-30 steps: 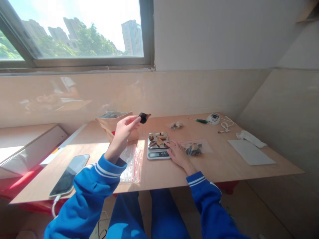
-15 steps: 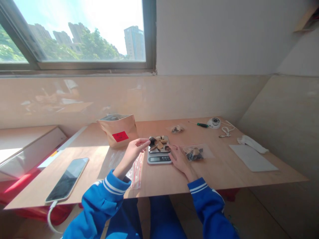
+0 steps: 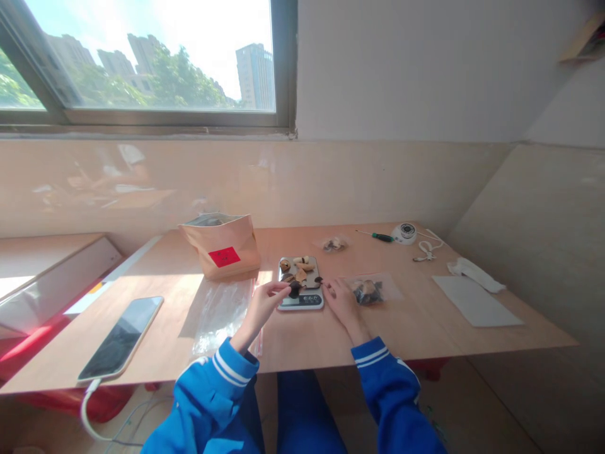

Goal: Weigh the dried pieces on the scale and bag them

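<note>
A small digital scale (image 3: 300,301) stands on the wooden table (image 3: 302,334), its pan loaded with several brown and dark pieces (image 3: 299,269). My left hand (image 3: 265,302) is at the scale's near left corner, its fingertips pinched on a dark piece (image 3: 293,289) at the pan's front edge. My right hand (image 3: 341,299) rests flat on the table just right of the scale, fingers apart, holding nothing. A clear bag with dark pieces (image 3: 368,289) lies just beyond my right hand.
A brown paper pouch (image 3: 222,247) with a red label stands left of the scale, empty clear zip bags (image 3: 221,309) in front of it. A phone (image 3: 121,337) on a cable lies far left. A small filled bag (image 3: 333,243), screwdriver (image 3: 378,236), round white device (image 3: 405,232) and white sheet (image 3: 475,299) are to the right.
My left hand came down from beside the pouch, carrying the dark piece to the scale's front left corner. My right hand stayed beside the scale.
</note>
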The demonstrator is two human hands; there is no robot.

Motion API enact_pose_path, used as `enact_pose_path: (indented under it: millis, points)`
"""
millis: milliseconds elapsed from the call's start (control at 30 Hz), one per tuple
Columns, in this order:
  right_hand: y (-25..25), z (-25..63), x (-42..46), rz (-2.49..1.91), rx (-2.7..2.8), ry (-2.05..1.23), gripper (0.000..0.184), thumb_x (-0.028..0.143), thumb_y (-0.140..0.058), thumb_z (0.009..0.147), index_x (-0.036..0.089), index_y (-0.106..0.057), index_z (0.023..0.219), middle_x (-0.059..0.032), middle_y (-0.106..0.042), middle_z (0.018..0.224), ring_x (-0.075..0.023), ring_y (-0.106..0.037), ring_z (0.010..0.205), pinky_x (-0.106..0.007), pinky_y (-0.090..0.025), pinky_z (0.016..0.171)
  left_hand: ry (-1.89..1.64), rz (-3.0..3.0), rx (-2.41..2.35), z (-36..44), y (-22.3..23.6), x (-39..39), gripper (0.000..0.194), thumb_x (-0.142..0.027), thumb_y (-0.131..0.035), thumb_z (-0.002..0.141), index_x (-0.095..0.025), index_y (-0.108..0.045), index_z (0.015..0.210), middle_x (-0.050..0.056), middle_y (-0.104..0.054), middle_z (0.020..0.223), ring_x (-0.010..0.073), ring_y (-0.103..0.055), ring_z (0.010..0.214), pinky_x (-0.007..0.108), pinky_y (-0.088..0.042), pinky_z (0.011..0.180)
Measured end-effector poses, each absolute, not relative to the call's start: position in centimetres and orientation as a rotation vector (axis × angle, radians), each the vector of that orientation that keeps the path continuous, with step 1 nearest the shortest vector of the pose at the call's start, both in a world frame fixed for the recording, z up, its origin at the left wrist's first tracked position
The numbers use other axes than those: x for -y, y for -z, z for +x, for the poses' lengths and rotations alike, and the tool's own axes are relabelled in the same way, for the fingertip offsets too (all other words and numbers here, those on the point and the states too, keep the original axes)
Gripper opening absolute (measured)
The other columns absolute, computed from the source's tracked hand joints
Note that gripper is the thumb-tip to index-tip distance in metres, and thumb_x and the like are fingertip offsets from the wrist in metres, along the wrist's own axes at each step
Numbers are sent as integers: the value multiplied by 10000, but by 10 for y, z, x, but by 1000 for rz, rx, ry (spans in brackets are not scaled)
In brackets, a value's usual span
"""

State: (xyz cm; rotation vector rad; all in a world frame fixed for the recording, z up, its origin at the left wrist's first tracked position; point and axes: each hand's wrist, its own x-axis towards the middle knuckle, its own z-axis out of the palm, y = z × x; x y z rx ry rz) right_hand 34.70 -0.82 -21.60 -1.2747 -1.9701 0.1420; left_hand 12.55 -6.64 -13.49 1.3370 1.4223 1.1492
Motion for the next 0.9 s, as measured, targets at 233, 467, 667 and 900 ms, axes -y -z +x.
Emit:
enact_pose_path:
  millis: [233,467,667,900]
  points:
    - [217,347,7,-1330,1915,-168,213,224,-423,897,193,-633,912,-68,-647,886,-198,-596,781,-304,-466,716,-1181,1340,-1452,148,143,35,354,-398,-655,723,-123,-709,939,110,-725,882,226,-658,831,305,-488,686]
    - [217,350,7,-1312,1792,-240,274,209,-350,900,187,-620,943,-88,-667,922,-212,-616,861,-327,-486,751,-1312,1493,-1535,158,133,27,226,-323,-597,754,-167,-671,900,85,-702,950,209,-638,881,328,-494,788]
    - [220,350,3,-1349,1748,-264,410,207,-341,882,128,-516,1244,-141,-653,1005,-235,-624,880,-372,-505,760,-1085,1501,-1582,105,141,73,308,-437,-527,794,-178,-655,901,58,-693,880,174,-616,695,306,-486,663]
    - [228,350,2,-1383,1734,-238,443,233,-343,887,119,-463,1298,-135,-654,939,-228,-624,780,-362,-507,696,-1063,1526,-1848,51,150,106,333,-489,-538,755,-209,-653,892,54,-703,906,210,-623,774,352,-486,757]
